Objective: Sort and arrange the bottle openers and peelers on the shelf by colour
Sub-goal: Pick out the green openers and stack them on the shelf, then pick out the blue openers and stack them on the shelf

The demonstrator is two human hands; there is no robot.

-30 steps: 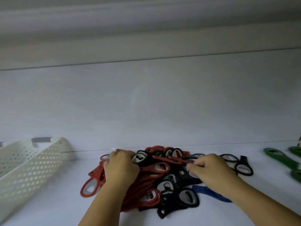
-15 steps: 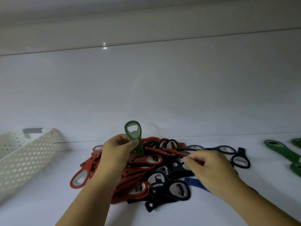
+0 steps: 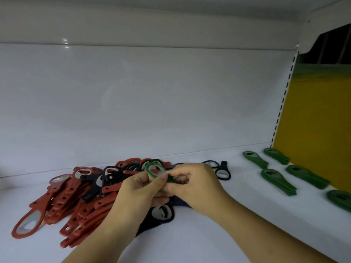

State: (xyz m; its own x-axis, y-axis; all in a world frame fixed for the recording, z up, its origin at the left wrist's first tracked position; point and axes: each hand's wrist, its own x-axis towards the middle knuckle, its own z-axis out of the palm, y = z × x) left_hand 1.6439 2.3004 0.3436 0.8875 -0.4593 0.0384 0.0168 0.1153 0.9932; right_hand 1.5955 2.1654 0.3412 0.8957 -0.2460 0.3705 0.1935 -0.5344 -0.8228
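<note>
A green bottle opener [image 3: 156, 170] is held above the mixed pile, its ring end up and to the left. My left hand [image 3: 141, 188] pinches it just below the ring. My right hand [image 3: 191, 182] grips its handle from the right. Under both hands lies a heap of red openers [image 3: 68, 196] mixed with black openers [image 3: 96, 184], and a blue one is partly hidden beneath my right wrist. Several stacks of green openers [image 3: 278, 181] lie sorted on the right of the white shelf [image 3: 218, 230].
The shelf's white back wall rises behind the pile. A yellow side panel [image 3: 319, 120] and a slotted upright close off the right end. A single black opener [image 3: 224, 171] lies behind my right hand.
My left hand carried the green opener rightward and lower, and my right hand left the pile and took hold of its handle. The view swung right; the white basket is out of frame.
</note>
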